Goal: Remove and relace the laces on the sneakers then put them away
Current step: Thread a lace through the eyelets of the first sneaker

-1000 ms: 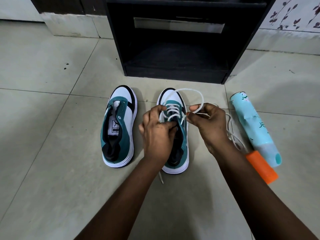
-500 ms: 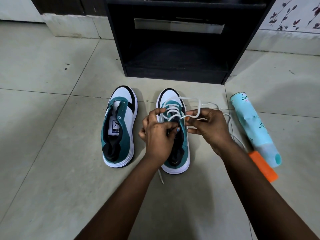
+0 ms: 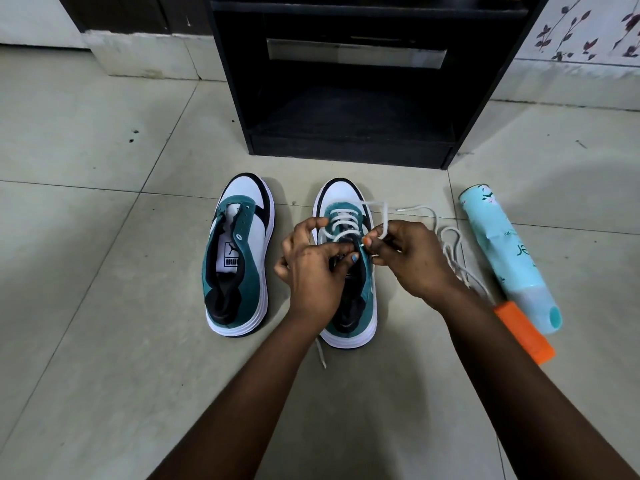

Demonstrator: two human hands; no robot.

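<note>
Right hand (image 3: 412,259): thumb and forefinger pinch a loop of flat white cotton lace (image 3: 375,216) just above the throat of the teal-and-white suede sneaker with black toe trim (image 3: 349,306), the one directly under both hands. The loop rises from the pinch toward the toe, then doubles back. Grip is tight on the lace, remaining fingers curled beneath.

Left hand (image 3: 313,268): fingers curled at the near-side eyelet row; whether they grip the eyestay or a lace end is hidden by the knuckles, so hold cannot be confirmed. Thumb tip lies against the tongue area.

Toward the toe from the grip: three or so crossed rows already laced. A loose tail trails from under the heel, on the wrist side.

To the right of the grip: a slack run of white lace, aglet visible, lies on the grey floor tile (image 3: 104,271).

Left of the grip: the matching sneaker (image 3: 239,258), unlaced, tongue exposed.

Further right: a pale blue cylindrical spray can (image 3: 505,258), lying flat beside an orange rectangular block (image 3: 523,332). Ahead: an open black wooden cabinet (image 3: 349,109).

Judged step: relacing the first shoe, mid-way up. Next move likely needs the lace end fed through the next eyelet and slack drawn even.
</note>
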